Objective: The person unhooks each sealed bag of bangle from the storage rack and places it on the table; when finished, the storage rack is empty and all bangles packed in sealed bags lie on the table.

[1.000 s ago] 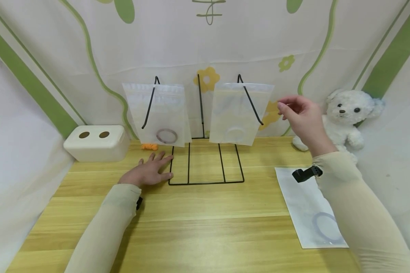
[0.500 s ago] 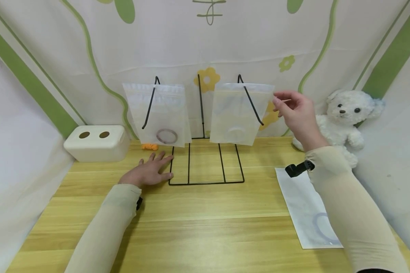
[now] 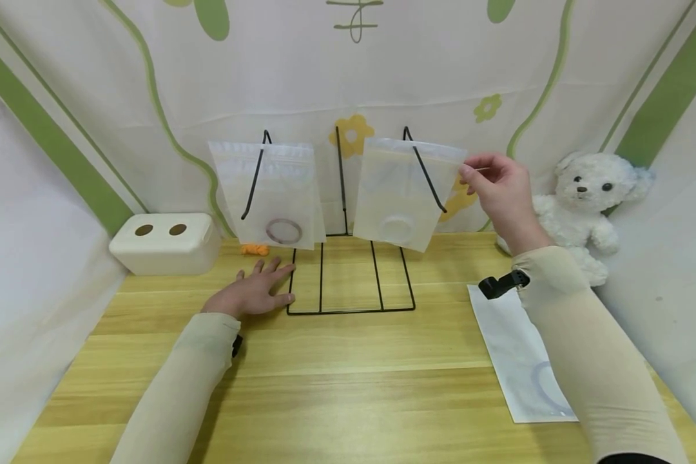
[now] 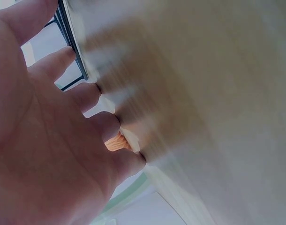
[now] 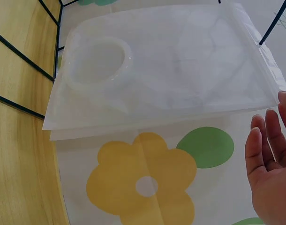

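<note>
My right hand (image 3: pixel 501 190) pinches the upper right corner of a frosted zip bag (image 3: pixel 403 193) that hangs from the right hook of a black wire rack (image 3: pixel 350 312). A pale ring (image 5: pixel 103 63) shows inside this bag, and a second bag edge lies just behind it in the right wrist view. My left hand (image 3: pixel 252 293) rests on the wooden table with its fingers spread, thumb and index at the left side of the rack's base. On the left hook hang more zip bags (image 3: pixel 267 187), the front one with a reddish-brown ring (image 3: pixel 283 231) in it.
Another zip bag (image 3: pixel 516 361) with a bluish ring lies on the table, partly under my right forearm. A white plush bear (image 3: pixel 586 187) sits behind that arm. At the left stand a white box (image 3: pixel 162 251) with two holes and a small orange object (image 3: pixel 255 249).
My right hand has moved left to the hanging bag and taken hold of its corner. The bag has tilted slightly. My left hand has stayed in place.
</note>
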### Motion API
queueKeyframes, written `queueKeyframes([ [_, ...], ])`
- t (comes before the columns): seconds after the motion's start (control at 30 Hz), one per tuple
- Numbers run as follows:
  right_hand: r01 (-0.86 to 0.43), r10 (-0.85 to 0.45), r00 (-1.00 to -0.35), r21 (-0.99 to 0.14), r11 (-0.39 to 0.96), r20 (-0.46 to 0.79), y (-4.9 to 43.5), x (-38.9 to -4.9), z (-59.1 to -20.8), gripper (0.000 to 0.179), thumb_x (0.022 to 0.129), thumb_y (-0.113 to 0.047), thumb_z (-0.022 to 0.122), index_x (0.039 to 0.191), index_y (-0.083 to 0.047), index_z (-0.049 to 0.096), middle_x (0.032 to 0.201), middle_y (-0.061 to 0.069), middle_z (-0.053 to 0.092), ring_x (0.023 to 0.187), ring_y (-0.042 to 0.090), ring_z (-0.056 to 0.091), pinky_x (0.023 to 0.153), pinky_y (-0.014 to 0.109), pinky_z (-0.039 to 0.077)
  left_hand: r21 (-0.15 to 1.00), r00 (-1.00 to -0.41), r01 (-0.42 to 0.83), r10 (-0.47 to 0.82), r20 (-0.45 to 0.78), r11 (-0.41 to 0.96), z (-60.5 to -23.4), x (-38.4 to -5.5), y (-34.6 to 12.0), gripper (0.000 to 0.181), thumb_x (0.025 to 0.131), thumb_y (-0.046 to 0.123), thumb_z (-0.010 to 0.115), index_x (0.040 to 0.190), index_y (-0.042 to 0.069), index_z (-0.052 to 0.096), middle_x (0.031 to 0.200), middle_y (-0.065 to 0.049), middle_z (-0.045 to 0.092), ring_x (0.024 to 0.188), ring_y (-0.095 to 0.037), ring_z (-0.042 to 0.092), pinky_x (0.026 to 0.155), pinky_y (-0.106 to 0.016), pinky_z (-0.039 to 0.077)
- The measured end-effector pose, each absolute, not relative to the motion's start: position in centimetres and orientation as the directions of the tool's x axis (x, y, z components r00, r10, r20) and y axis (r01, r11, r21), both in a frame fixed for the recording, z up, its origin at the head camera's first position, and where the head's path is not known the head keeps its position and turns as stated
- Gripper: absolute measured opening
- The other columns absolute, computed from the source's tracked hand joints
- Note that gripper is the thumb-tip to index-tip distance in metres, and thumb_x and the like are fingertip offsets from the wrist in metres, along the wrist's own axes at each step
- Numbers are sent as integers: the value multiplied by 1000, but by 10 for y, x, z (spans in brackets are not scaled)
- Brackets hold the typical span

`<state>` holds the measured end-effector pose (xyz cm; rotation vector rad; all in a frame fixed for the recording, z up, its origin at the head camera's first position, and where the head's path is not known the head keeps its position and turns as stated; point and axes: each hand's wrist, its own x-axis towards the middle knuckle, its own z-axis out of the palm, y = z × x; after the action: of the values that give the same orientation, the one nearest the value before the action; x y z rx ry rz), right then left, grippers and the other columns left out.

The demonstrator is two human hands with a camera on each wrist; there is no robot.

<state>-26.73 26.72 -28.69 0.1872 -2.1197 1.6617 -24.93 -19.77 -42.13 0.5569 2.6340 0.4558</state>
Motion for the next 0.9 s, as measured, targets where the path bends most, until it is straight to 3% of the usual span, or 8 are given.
queueKeyframes([
  [0.9, -390, 227, -895, -920, 20, 384, 257, -265, -280, 3, 96, -3, 80, 98, -5, 77, 86, -2, 78, 79, 14, 75, 79, 21, 63, 387, -837, 315, 446, -318, 867, -424, -250, -196, 79, 111, 53, 55, 174, 19, 24, 181, -25, 6, 164, -60, 0, 121, -87, 3],
])
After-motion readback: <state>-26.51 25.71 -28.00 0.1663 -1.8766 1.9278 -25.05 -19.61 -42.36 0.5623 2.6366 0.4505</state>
